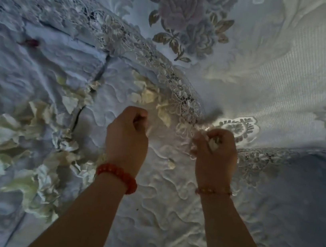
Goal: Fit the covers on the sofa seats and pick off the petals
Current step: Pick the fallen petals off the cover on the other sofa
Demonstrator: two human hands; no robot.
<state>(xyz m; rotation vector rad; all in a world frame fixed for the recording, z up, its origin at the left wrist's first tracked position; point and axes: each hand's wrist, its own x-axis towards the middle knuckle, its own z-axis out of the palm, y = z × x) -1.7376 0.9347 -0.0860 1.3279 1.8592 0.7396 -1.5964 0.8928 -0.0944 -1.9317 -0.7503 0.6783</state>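
Observation:
A pale quilted seat cover (167, 207) with a lace border (183, 92) lies over the sofa seat. Several cream petals (29, 146) are strewn over its left half, and one small petal (171, 163) lies between my wrists. My left hand (127, 137), with a red bead bracelet, is curled into a fist on the cover; what it holds is hidden. My right hand (215, 151) grips the lace border and some pale petals at the cover's edge.
Behind the lace stands the sofa back (272, 55), covered in pale fabric with a woven mauve flower pattern (181, 13). A dark red scrap (31, 42) lies at far left. A seam gap (103, 66) runs between the seat cushions.

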